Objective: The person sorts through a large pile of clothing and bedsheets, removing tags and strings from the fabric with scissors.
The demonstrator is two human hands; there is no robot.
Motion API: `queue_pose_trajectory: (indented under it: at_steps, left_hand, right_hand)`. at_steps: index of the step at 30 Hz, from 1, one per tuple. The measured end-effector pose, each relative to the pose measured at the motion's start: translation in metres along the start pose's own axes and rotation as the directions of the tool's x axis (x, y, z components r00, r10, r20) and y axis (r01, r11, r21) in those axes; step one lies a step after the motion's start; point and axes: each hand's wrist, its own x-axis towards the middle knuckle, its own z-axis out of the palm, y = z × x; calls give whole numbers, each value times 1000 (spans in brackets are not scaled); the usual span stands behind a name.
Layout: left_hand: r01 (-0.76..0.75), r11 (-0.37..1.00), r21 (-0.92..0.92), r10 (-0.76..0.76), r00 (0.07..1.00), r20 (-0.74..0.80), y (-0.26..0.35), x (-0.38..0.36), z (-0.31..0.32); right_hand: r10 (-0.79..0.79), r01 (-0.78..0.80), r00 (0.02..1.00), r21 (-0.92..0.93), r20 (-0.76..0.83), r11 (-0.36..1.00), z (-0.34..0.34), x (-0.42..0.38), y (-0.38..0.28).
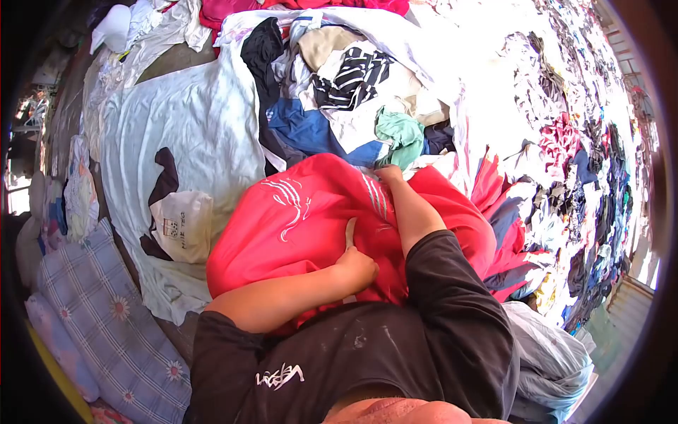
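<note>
The red garment lies across the person's lap, before the mixed clothes heap. Left hand is fisted on its near fabric; right hand pinches its far edge. Risk: an uneven 2-hand pull could snag adjacent garments.

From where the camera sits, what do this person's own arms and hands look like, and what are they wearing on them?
Both arms are bare from above the elbow down. The left hand and right hand wear no gloves, and no rings or watch can be made out. Short black sleeves cover the upper arms. They belong to a black T-shirt with faint pale smudges and a white printed logo on the chest.
</note>
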Motion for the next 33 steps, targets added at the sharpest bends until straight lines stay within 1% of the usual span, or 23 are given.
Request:
queue_pose_trajectory:
  at_steps: [1,2,3,5,6,7,8,9,10,11,12,13,14,15,16,19,20,22,25,26,29,30,33]
  left_hand:
    - [-6,1000,11,6,1000,-15,-1,2,2]
    - [7,1000,6,-6,999,-42,-3,3,0]
    - [21,1000,2,-21,997,-69,-6,4,-1]
    - [60,998,3,-59,990,-130,-8,4,-5]
    - [86,996,12,-83,983,-165,-12,5,-9]
    - [113,993,23,-106,973,-203,-16,5,-15]
    - [159,987,12,-151,955,-257,-19,5,-22]
    - [206,979,-1,-196,930,-311,-24,4,-30]
    - [254,967,-16,-242,898,-366,-29,1,-39]
    - [281,957,-75,-286,859,-424,-36,-3,-52]
    - [304,943,-136,-331,813,-479,-43,-10,-67]
    - [322,926,-198,-378,761,-528,-49,-16,-79]
    - [275,926,-260,-378,633,-676,-58,-17,-85]
    - [216,927,-306,-374,476,-796,-69,-18,-87]
    - [147,931,-333,-363,298,-883,-78,-20,-93]
    - [-52,834,-549,-544,82,-835,-92,-38,-118]
    - [-83,838,-539,-539,16,-842,-97,-42,-121]
    - [-124,868,-481,-494,-97,-864,-106,-45,-124]
    - [109,932,-345,-326,-160,-932,-88,-60,-131]
    - [3,928,-373,-366,-183,-912,-78,-60,-137]
    - [242,925,-292,-300,-5,-954,-83,-58,-126]
    - [197,906,-374,-383,7,-924,-85,-53,-121]
    - [16,919,-395,-392,-89,-916,-109,-48,-111]
  right_hand:
    - [76,-79,997,187,21,979,7,1,7]
    - [131,-119,989,148,-73,982,1,-10,-2]
    - [31,-7,978,117,-205,993,-7,-14,-12]
    - [-170,196,882,14,-440,980,-17,-11,-24]
    - [-132,188,879,79,-458,979,-32,-9,-39]
    - [-87,190,901,207,-426,960,-67,-46,-81]
    - [-168,312,817,178,-552,933,-78,-30,-93]
    - [-223,425,757,202,-615,882,-99,-38,-118]
    - [-182,430,814,361,-552,828,-120,-38,-142]
    - [-204,462,873,615,-443,639,-151,-85,-176]
    - [-244,471,882,721,-404,509,-172,-111,-199]
    - [-328,535,845,692,-423,486,-189,-111,-210]
    - [-392,571,811,734,-434,368,-204,-134,-223]
    - [-500,605,754,746,-425,278,-219,-158,-230]
    - [-540,586,744,772,-394,245,-232,-193,-237]
    - [-584,539,709,838,-394,90,-247,-266,-243]
    - [-583,520,702,854,-409,28,-248,-282,-242]
    - [-619,483,686,875,-382,-4,-248,-313,-234]
    - [-662,381,686,924,-303,-29,-246,-339,-222]
    - [-676,340,685,940,-271,-33,-245,-348,-220]
    - [-694,243,691,969,-202,-41,-239,-350,-213]
    - [-694,233,693,972,-195,-41,-237,-348,-213]
    - [-694,225,694,973,-191,-42,-237,-332,-211]
